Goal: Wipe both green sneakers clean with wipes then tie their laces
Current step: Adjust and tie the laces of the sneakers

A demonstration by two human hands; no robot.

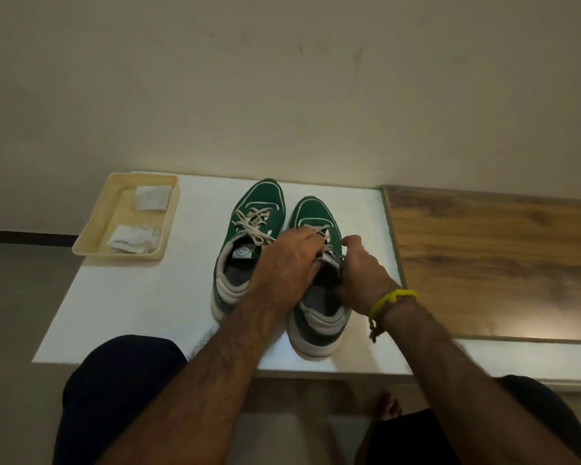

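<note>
Both hands on the right shoe (316, 290), working the laces (326, 241) over its tongue. Left hand (287, 266) comes across from the L, fingers curled down onto the lace area, pinching lace as far as I can see, exact grip partly hidden by the knuckles. Right hand (361, 273) sits on the shoe's R side, fingers closed on lace/tongue edge near the collar; yellow band (393, 302) on that wrist. Right shoe stands upright on the white table (141, 297), toe pointing away, heel toward the person. Left shoe (249, 243) just beside it on the L, nearly touching, same orientation, set slightly farther back; its laces (254, 223) lie loose and untied across the tongue, no hand on it. Tray (91, 236) at the table's far L corner, well apart from the shoes, holds 2 crumpled wipes: one (151, 198) at the far end, one (133, 239) at the near end. Wood top (500, 256) butts the white table on the R. Person seated, dark-clad knees (121, 391) below the table edge, bare foot (388, 406) on the floor.
</note>
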